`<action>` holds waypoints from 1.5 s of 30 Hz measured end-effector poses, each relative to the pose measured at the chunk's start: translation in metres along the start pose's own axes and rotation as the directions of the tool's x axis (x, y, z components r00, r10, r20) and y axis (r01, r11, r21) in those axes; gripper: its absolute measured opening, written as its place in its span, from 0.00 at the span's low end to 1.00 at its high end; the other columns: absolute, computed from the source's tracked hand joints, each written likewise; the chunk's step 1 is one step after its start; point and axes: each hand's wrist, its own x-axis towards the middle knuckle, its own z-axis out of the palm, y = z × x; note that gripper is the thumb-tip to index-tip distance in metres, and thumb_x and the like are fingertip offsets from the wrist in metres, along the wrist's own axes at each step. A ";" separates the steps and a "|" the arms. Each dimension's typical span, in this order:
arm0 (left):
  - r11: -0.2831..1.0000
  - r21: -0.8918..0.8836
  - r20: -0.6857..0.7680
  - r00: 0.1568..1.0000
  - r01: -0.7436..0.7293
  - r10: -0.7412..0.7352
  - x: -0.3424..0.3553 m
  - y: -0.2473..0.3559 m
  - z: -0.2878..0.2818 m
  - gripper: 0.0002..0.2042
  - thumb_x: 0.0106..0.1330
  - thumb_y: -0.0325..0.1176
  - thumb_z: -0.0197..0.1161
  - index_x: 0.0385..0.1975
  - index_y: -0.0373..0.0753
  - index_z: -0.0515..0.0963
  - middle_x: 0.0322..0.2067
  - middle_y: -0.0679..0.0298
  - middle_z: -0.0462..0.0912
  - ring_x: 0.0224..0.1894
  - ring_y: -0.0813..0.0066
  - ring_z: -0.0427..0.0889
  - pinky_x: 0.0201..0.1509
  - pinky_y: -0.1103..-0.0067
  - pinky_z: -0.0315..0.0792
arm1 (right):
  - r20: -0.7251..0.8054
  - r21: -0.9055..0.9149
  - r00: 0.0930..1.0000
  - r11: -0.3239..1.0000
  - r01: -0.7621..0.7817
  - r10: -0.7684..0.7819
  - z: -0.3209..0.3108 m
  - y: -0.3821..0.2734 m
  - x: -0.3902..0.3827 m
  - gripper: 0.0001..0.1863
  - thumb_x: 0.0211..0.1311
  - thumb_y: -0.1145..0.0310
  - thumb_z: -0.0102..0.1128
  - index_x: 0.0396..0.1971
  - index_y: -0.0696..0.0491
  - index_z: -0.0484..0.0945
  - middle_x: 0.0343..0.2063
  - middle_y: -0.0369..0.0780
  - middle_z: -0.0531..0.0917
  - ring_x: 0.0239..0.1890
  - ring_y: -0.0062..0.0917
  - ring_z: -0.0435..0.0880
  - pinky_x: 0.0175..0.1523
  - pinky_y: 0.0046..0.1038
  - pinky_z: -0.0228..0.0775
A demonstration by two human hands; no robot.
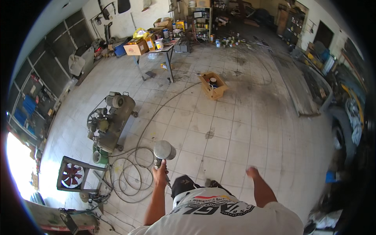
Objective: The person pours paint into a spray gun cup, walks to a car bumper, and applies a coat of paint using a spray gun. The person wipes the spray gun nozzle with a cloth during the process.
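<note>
My left hand (pixel 160 170) grips a spray gun (pixel 158 162) with a round metal cup (pixel 164 149) on top, a hose fitting hanging below it. My right hand (pixel 251 171) is out to the right over the tiled floor (pixel 235 137), fingers curled, with nothing visible in them. Ahead and left stands an air compressor (pixel 113 125) on wheels. Coiled hose (pixel 137 184) lies beside my left arm and runs toward an open cardboard box (pixel 213 92) holding cans.
A fan in a frame (pixel 72 174) is at lower left. A cluttered table (pixel 172 45) stands at the back, near shelves of cans (pixel 199 25). Long panels (pixel 290 86) and piled parts (pixel 348 117) line the right side; a gridded partition (pixel 39 70) runs along the left.
</note>
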 end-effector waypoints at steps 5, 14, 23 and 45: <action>0.988 0.153 -0.064 0.998 0.016 -0.007 0.147 0.047 0.041 0.18 0.61 0.47 0.74 0.32 0.39 0.77 0.24 0.72 0.74 0.24 0.82 0.71 0.27 0.80 0.67 | -0.414 0.338 0.886 0.869 0.362 -0.208 -0.278 -0.252 0.253 0.18 0.69 0.60 0.59 0.51 0.57 0.78 0.41 0.48 0.86 0.43 0.37 0.86 0.49 0.33 0.77; 0.954 0.298 0.137 0.988 0.025 -0.068 0.449 0.124 0.209 0.25 0.56 0.53 0.77 0.37 0.35 0.79 0.25 0.70 0.76 0.24 0.80 0.72 0.28 0.78 0.68 | -0.723 0.305 0.418 0.289 0.907 -0.550 -0.480 -0.547 0.364 0.23 0.61 0.62 0.70 0.54 0.54 0.79 0.52 0.45 0.79 0.53 0.38 0.79 0.56 0.36 0.74; 0.879 0.452 0.475 0.875 -0.154 -0.091 0.705 0.236 0.365 0.23 0.59 0.51 0.74 0.37 0.35 0.78 0.23 0.71 0.76 0.24 0.82 0.70 0.27 0.78 0.66 | -0.715 0.262 0.450 0.391 0.882 -0.536 -0.574 -0.624 0.594 0.39 0.48 0.49 0.78 0.60 0.52 0.76 0.60 0.47 0.70 0.62 0.46 0.70 0.65 0.43 0.63; 0.916 0.395 0.367 0.927 -0.075 -0.083 1.295 0.430 0.603 0.21 0.59 0.44 0.77 0.39 0.34 0.77 0.26 0.71 0.74 0.26 0.82 0.72 0.29 0.79 0.69 | -0.564 0.819 0.501 -0.367 0.440 -0.657 -0.834 -0.832 1.257 0.26 0.63 0.55 0.67 0.57 0.54 0.78 0.55 0.45 0.81 0.57 0.33 0.77 0.63 0.36 0.66</action>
